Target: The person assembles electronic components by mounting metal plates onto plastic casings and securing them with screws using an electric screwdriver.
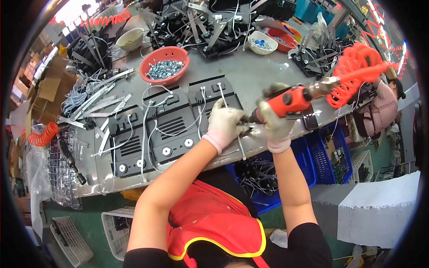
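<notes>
My right hand (276,123), in a white work glove, is closed around a red air screwdriver (286,103) held nearly level, its nose pointing left. A red coiled hose (357,73) runs from its back end. My left hand (225,124), gloved too, pinches a small dark part (245,127) at the tool's nose; the fingers hide most of it. Both hands meet at the right end of a row of black slotted panels (171,128). White wires (196,117) cross these panels, and white hexagonal pieces (166,152) sit along their near edge.
On the metal bench, a red bowl (145,67) holds small metal fasteners. Metal strips (100,100) and grey cable (76,100) lie left. Black assemblies (223,33) crowd the back. Blue crates (308,156) stand below the bench edge. Another person (380,107) is at far right.
</notes>
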### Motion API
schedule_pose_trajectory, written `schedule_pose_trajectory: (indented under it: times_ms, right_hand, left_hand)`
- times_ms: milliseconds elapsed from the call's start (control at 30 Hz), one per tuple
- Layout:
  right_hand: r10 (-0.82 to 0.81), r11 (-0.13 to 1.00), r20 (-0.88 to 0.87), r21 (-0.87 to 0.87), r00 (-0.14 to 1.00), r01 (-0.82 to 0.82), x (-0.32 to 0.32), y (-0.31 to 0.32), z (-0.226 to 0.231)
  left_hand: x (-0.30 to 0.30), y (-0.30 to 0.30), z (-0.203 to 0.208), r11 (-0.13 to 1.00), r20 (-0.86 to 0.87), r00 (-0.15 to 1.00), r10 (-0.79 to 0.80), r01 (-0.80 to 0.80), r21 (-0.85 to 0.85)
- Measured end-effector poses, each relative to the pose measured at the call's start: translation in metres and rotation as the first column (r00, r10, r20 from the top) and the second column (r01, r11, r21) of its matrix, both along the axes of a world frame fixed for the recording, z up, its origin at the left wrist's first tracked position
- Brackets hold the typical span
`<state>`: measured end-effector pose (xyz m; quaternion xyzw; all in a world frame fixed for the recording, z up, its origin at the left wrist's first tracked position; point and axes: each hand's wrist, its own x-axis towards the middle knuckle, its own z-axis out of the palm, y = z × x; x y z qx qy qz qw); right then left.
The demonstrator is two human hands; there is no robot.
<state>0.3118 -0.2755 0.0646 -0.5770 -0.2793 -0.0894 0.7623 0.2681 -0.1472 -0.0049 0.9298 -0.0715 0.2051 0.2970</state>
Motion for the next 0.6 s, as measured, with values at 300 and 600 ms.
schedule_pose_trajectory:
  times_ms: [300, 600]
  right_hand:
    - [0.151, 0.987, -0.161, -0.023, 0.975, -0.156, 0.004, 0.005, -0.009]
    - [0.152, 0.981, -0.122, -0.104, 0.981, -0.165, 0.006, -0.001, -0.024]
  left_hand:
    - [-0.013, 0.008, -0.003, 0.991, -0.085, 0.994, 0.070, -0.059, 0.122]
    - [0.018, 0.035, 0.046, 0.764, -0.606, 0.788, 0.105, 0.327, 0.556]
